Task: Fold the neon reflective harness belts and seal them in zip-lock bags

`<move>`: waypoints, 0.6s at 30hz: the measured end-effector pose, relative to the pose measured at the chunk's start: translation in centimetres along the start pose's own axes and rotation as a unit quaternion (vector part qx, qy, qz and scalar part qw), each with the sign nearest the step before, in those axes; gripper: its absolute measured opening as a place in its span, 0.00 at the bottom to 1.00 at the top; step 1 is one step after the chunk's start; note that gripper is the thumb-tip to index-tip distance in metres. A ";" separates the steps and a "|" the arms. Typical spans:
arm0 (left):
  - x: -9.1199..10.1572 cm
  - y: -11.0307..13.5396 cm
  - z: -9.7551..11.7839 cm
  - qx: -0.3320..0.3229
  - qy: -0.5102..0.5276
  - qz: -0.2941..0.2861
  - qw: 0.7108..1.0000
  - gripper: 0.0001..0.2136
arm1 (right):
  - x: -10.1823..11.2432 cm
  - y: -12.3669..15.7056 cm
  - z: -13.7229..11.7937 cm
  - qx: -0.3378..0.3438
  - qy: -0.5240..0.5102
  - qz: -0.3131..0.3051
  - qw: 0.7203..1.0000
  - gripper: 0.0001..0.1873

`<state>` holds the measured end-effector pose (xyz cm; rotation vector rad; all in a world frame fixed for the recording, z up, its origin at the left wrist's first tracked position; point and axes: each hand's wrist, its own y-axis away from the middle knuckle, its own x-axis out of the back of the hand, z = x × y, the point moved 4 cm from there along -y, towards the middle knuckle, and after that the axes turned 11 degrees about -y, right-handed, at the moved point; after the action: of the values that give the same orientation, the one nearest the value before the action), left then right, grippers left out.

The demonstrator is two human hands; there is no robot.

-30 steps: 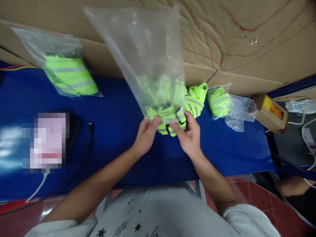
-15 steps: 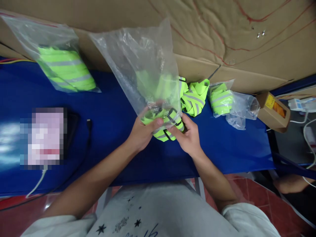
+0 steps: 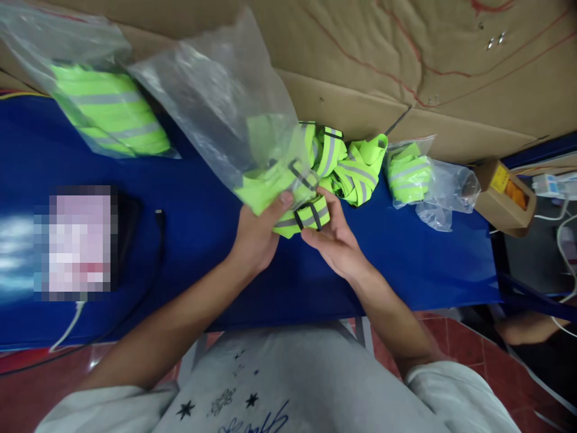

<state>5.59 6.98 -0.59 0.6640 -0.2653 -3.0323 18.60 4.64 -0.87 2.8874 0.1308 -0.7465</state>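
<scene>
My left hand [image 3: 259,234] is closed on the lower end of a clear plastic bag [image 3: 211,90], thumb on top. Folded neon-yellow reflective straps [image 3: 265,183] show inside the bag. At the bag's mouth lies a rolled reflective strap [image 3: 322,210] with a grey stripe and black buckles. My right hand [image 3: 338,240] grips this roll from the right, thumb below and fingers behind. Just beyond my hands, more loose reflective straps [image 3: 358,171] lie in a heap on the blue table [image 3: 428,258].
At the back left stands a filled bag of straps [image 3: 112,114]; a smaller bagged bundle [image 3: 409,174] is at the right. A cardboard box [image 3: 505,198] sits at the right end. A blurred-out device [image 3: 81,240] and a black cable [image 3: 160,240] lie left. Another person's arm [image 3: 527,328] shows far right.
The bag has tipped leftward, and both hands have shifted slightly up in view. The buckled roll shows more clearly between my hands; my right fingers have shifted around it.
</scene>
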 end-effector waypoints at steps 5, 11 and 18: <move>0.4 -0.4 0.8 0.002 -0.031 -0.008 0.999 0.19 | 0.5 -0.2 -0.3 -0.012 0.053 0.046 0.997 0.25; -0.1 0.4 -1.7 0.037 -0.055 -0.056 0.996 0.18 | 0.9 0.0 -1.0 0.055 0.052 0.091 0.993 0.20; -1.5 1.3 -2.1 0.099 0.004 -0.118 0.988 0.16 | 0.6 0.0 -1.5 0.053 0.013 0.082 0.995 0.17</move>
<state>7.75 5.46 -1.60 0.7712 -0.5310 -3.2567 19.82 4.90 0.10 2.9623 -0.1459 -0.7068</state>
